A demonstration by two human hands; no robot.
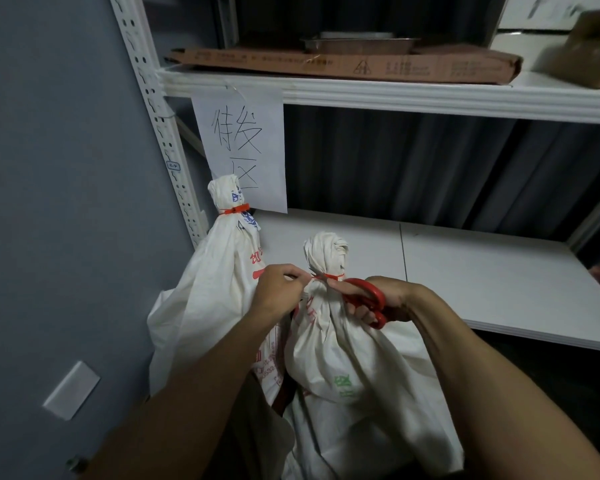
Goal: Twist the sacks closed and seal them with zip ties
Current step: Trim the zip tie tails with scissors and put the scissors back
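Here, your left hand is curled tight, thumb and forefinger pinching the loose tail of the red zip tie. The tail itself is almost wholly buried in your fingertips. That tie circles the twisted neck of the near sack, just under its bunched white topknot.

Your right hand grips the red scissors, fingers through the handles. The tips point at the tied neck, but your forefinger and the cloth cover the blades, so you cannot tell whether they are parted or whether they touch the tie.

The near sack leans against the front edge of the lower shelf; its base runs out of the bottom of the view and your forearms hide part of its sides. The printing on it, red and green, is creased and unreadable.

Just to the left, touching it, stands the far sack, its neck bound by a second zip tie. Behind that hangs a handwritten paper sign, its lower corner hidden by the sack's top. On the upper shelf, flattened cardboard lies under a metal tray, dim and blurred.
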